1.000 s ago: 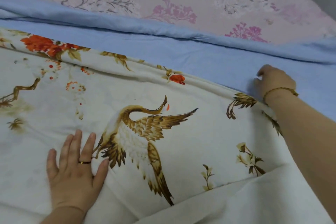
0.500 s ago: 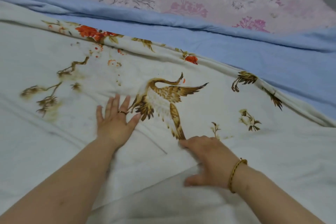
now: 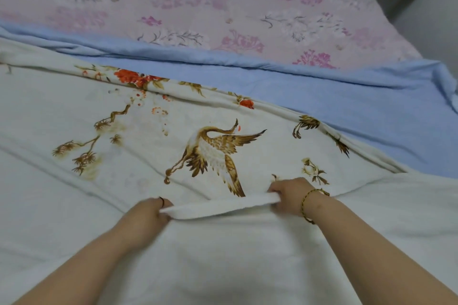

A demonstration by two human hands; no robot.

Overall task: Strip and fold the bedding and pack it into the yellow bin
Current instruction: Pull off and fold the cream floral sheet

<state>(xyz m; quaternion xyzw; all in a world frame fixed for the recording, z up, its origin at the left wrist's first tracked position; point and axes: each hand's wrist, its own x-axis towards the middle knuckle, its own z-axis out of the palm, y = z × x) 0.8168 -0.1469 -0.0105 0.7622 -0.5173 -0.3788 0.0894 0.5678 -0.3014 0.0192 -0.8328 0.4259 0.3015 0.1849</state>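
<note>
Head view: left hand (image 3: 148, 214) and right hand (image 3: 288, 197) curl fingers round the quilt (image 3: 138, 138) edge, over blue blanket (image 3: 347, 104) and pink sheet (image 3: 218, 5).

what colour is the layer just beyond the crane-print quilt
The layer is plain light blue, seen best in the head view.

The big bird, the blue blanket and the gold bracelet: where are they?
big bird (image 3: 213, 153), head view, on its white body.
blue blanket (image 3: 347, 106), head view, on its flat middle.
gold bracelet (image 3: 303, 203), head view, on the band across the wrist.
</note>
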